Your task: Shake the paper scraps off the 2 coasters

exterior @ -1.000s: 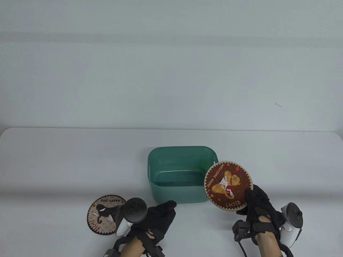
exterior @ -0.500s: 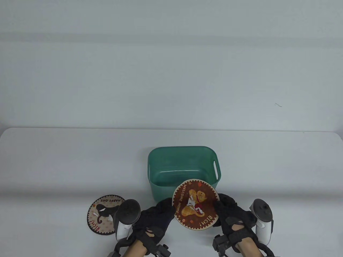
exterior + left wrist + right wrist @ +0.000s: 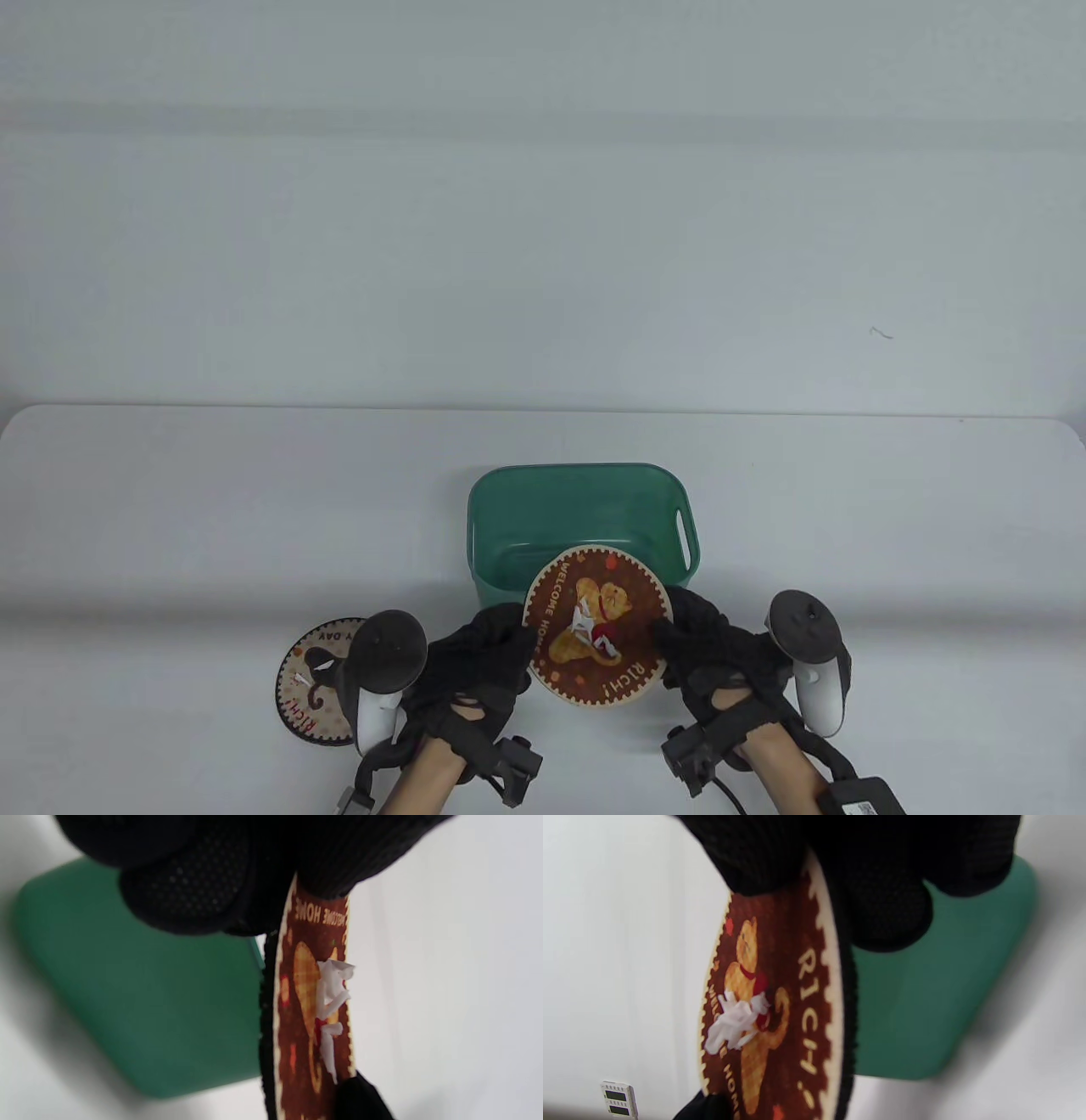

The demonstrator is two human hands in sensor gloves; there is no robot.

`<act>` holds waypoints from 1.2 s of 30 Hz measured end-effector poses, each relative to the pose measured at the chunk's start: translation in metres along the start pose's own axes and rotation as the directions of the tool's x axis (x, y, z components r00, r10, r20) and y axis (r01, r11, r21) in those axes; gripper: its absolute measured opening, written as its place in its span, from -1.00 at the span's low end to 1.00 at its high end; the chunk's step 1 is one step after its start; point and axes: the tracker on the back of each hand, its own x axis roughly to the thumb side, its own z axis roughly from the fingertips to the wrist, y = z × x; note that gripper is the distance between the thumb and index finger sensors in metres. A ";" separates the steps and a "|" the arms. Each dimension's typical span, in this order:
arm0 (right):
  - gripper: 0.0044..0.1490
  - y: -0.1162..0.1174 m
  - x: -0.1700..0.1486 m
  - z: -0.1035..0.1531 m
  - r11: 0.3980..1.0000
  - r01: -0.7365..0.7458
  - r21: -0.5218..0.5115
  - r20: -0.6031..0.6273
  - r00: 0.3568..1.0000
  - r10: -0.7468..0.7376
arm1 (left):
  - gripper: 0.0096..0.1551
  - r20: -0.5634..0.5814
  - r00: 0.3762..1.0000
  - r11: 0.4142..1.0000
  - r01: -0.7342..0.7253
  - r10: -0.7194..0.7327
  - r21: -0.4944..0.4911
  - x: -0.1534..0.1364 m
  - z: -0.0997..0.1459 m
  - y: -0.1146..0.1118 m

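Observation:
A round brown coaster point(image 3: 599, 626) with a "WELCOME HOME" bear picture hangs in the air over the near rim of the green bin point(image 3: 501, 518). My left hand point(image 3: 488, 654) pinches its left edge and my right hand point(image 3: 691, 645) pinches its right edge. White paper scraps point(image 3: 584, 618) lie on its middle, also clear as scraps point(image 3: 333, 1001) in the left wrist view and scraps point(image 3: 734, 1022) in the right wrist view. A second coaster point(image 3: 314, 679) with a black cat and small white scraps lies flat on the table at the left, partly hidden by the left tracker.
The green bin stands in the middle of the white table point(image 3: 170, 509), with handle slots in its side walls. A small dark speck point(image 3: 882, 333) shows far right beyond the table edge.
The right hand carried the bear coaster leftward and nearer, from beside the bin's right wall to over its near rim. The left hand rose from the table and took the coaster's left edge.

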 end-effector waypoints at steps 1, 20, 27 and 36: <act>-0.33 -0.002 0.012 -0.007 1.000 -0.028 -0.007 0.014 1.000 0.028 | -0.54 0.010 1.000 1.000 0.012 -0.012 0.021 0.008 -0.005 0.004; -0.47 -0.017 0.068 -0.095 0.942 -0.320 -0.100 0.084 0.941 0.329 | -0.55 -0.180 0.983 0.996 -0.007 0.022 0.084 0.025 -0.096 0.020; -0.34 -0.015 0.061 -0.105 0.920 -0.390 -0.044 0.071 0.917 0.393 | -0.56 -0.194 0.981 0.997 0.020 -0.006 0.073 0.020 -0.103 0.016; -0.50 -0.016 0.053 -0.104 0.920 -0.377 -0.109 0.081 0.919 0.386 | -0.31 -0.065 0.975 0.972 0.217 -0.211 0.092 0.034 -0.082 0.024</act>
